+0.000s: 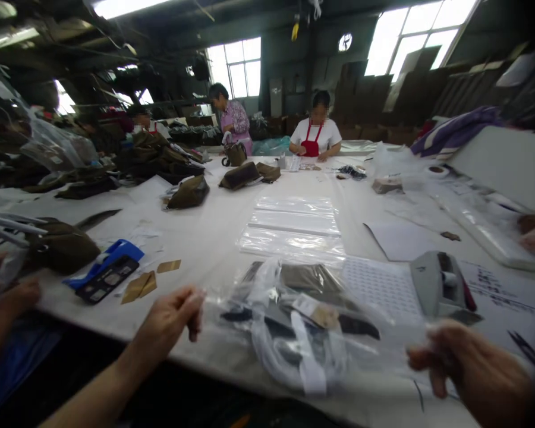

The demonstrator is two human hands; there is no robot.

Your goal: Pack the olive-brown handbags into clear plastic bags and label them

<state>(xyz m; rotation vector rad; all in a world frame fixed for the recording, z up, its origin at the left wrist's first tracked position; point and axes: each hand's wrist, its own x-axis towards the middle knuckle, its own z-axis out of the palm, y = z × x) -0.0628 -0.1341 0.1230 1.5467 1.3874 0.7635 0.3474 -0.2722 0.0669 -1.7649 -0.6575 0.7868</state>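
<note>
A clear plastic bag holding a dark folded item with a tan tag point(312, 330) lies at the near edge of the white worktop point(214, 238), stretched crosswise between the 2 hands, so its long axis runs left to right along that edge. The left hand point(172, 318) has its fingers pinched shut on the bag's left end; the right hand point(468, 365) is curled closed on the right end, though motion blur hides exactly how the fingertips meet the film. Each hand is at its own end, neither nearer the middle than the other. Just beyond the bag, toward the worktop's centre, lies a stack of empty clear plastic bags point(294, 229), and toward the right edge a grey handheld tool point(441, 285) rests on printed paper. A blue and black flat device point(104, 270) sits nearer the left edge, well apart.
</note>
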